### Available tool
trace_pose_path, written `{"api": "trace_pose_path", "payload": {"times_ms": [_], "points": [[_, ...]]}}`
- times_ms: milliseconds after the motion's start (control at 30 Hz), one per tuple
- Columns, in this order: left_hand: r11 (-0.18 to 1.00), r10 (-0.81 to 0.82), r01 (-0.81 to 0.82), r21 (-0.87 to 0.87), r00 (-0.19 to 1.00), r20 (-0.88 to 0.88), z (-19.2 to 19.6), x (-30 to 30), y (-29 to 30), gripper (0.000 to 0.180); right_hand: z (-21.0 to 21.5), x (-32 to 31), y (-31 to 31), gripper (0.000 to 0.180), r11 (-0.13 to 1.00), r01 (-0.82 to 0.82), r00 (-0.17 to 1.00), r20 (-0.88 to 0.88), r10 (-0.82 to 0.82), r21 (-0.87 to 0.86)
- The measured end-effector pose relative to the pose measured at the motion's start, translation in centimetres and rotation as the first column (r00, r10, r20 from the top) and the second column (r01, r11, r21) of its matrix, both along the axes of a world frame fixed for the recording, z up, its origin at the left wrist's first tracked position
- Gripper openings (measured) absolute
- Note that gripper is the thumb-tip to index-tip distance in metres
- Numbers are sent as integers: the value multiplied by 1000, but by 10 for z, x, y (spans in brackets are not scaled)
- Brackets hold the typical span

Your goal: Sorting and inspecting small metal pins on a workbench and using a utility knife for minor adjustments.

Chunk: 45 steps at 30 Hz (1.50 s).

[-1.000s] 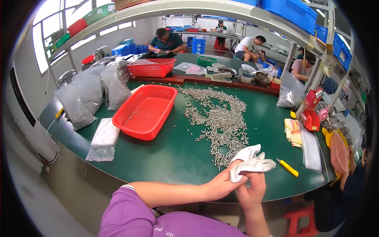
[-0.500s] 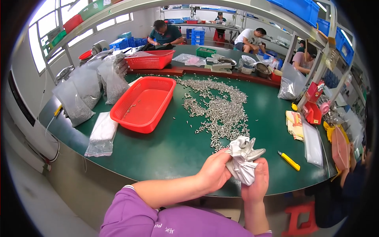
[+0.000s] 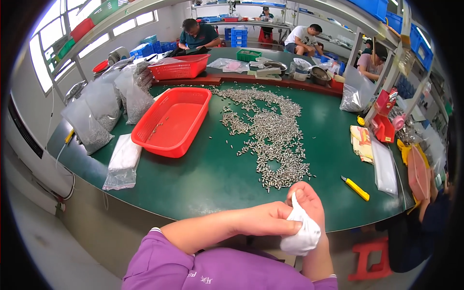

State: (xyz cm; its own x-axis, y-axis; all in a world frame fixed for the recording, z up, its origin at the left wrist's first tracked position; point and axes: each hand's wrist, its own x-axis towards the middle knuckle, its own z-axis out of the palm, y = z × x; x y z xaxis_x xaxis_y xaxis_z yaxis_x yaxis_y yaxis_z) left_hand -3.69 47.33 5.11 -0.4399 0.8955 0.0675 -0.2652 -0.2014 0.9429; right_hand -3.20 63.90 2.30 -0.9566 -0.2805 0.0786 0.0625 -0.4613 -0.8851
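A bunched white cloth glove (image 3: 303,238) is held between both hands at the table's near edge. My left hand (image 3: 269,220) is closed on its side, with the thumb pressed over the cloth. My right hand (image 3: 311,203) pinches a twisted end of it, pulled up between thumb and fingers. Most of the glove's shape is lost in the folds. Just beyond my hands lies a wide spread of small silvery metal pieces (image 3: 278,133) on the green table (image 3: 212,181).
Left of the pieces stands a red plastic basket (image 3: 174,123) with a few pieces inside. Filled plastic bags (image 3: 94,116) and a packet of white bags (image 3: 124,162) are farther left. A yellow utility knife (image 3: 356,189) lies at the right. Several people sit working beyond the table.
Both hands have come lower and nearer my body with the glove. Its grey fingers, which stuck out before, no longer show; the cloth is now a tight white bundle with a stretched end.
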Motion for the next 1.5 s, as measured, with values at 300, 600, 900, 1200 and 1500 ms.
{"api": "trace_pose_path", "payload": {"times_ms": [300,600,900,1200,1500], "points": [[844,461,-480,238,877,135,-17,1,10,47,23,4,5,66,973,225,901,-369,-230,-57],[851,515,-519,77,796,-319,-31,16,17,44,-1,12,11,48,958,277,714,-653,-255,-71],[687,693,-687,236,717,70,-18,8,7,21,16,25,42,16,873,398,592,-648,-479,-282],[753,609,-595,280,792,43,-23,12,28,64,7,25,-16,82,711,616,374,-920,115,339],[816,480,-556,157,499,-721,-53,10,26,48,29,33,-5,82,677,461,461,-807,370,574]]}}
